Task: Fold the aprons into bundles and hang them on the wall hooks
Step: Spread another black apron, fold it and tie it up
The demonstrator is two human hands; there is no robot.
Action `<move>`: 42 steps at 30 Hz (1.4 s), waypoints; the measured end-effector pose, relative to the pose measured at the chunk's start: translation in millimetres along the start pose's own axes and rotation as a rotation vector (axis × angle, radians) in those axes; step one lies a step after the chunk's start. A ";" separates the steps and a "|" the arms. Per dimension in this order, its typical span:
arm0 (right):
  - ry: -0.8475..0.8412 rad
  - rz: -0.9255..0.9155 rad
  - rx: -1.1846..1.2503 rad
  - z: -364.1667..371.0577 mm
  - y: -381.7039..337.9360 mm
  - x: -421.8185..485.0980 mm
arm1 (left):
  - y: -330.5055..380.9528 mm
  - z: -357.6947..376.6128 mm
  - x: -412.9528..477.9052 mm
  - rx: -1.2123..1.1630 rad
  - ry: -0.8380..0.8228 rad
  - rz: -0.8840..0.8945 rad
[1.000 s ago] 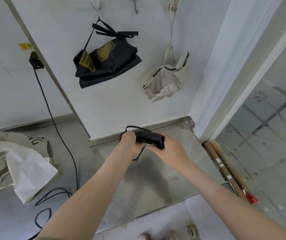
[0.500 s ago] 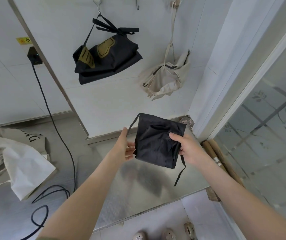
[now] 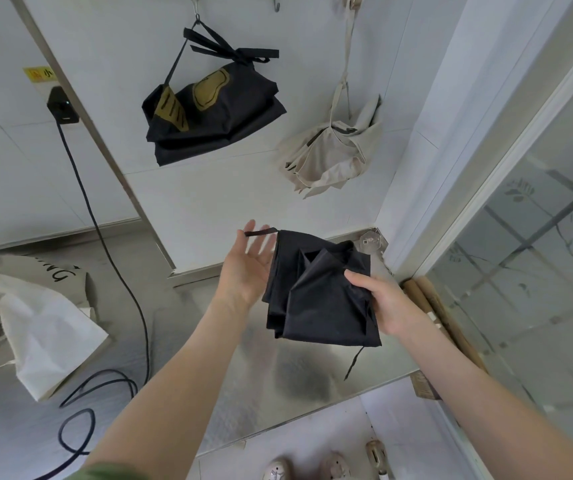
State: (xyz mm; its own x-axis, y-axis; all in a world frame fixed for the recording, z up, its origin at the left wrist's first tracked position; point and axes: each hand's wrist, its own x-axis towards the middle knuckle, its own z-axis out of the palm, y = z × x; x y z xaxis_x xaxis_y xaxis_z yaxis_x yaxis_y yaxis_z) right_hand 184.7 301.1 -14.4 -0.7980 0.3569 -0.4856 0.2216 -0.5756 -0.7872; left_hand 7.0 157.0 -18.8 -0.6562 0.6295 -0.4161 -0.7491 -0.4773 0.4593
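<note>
Right hand [image 3: 385, 303] grips the folded black fabric apron bundle [image 3: 319, 299] by its right edge above the steel counter [image 3: 278, 386]; left hand [image 3: 248, 268], fingers straight and spread, lies just beside its left edge, thin black strap [image 3: 261, 232] across fingertips.

Black cable [image 3: 86, 206] from wall plug [image 3: 61, 107]; steel counter [image 3: 278, 386]; brown tubes [image 3: 430, 299]; patterned glass panel [image 3: 538, 271]; shoes [image 3: 278, 471].

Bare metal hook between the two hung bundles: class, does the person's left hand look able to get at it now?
Probably yes: the bare metal hook holds nothing, nothing hangs across the path up to it, and the left hand is open, though well below it.
</note>
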 end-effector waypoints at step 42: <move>0.073 0.129 -1.130 5.7 139.6 88.8 | -95.6 -161.5 -11.5 2.271 -0.344 0.212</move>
State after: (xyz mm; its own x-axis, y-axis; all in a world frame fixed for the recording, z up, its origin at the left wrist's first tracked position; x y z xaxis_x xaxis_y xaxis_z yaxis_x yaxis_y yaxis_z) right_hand 141.6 248.2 -165.3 -0.7063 0.4066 -0.5795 0.7072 0.3682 -0.6035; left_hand 71.5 96.3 -184.6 -0.4661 0.8423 -0.2705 0.7449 0.5386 0.3936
